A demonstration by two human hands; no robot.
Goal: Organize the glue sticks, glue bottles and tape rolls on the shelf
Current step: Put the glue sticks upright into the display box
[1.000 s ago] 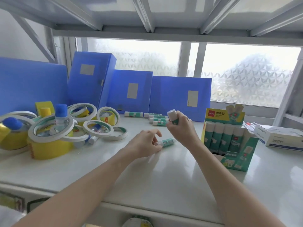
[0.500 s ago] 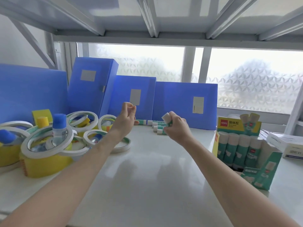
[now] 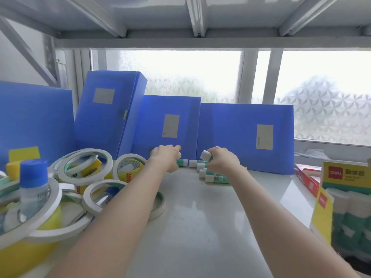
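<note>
Both hands reach to the back of the white shelf (image 3: 200,227). My left hand (image 3: 165,157) grips a glue stick; only its white tip shows past the fingers. My right hand (image 3: 222,161) grips another green glue stick (image 3: 206,155), white cap up. Below them several green-and-white glue sticks (image 3: 214,177) lie in a row in front of the blue file boxes. Tape rolls (image 3: 88,167) lie heaped at the left, with a blue-capped glue bottle (image 3: 34,187) standing among them.
Blue file boxes (image 3: 245,137) line the back under a frosted window. A yellow-and-green display box of glue sticks (image 3: 345,207) stands at the right edge, with a red and white carton (image 3: 307,179) behind it. A metal shelf frame runs overhead.
Both hands have moved from mid-shelf to the back, each carrying a glue stick, and have come down to the row of sticks by the file boxes. The camera has moved closer.
</note>
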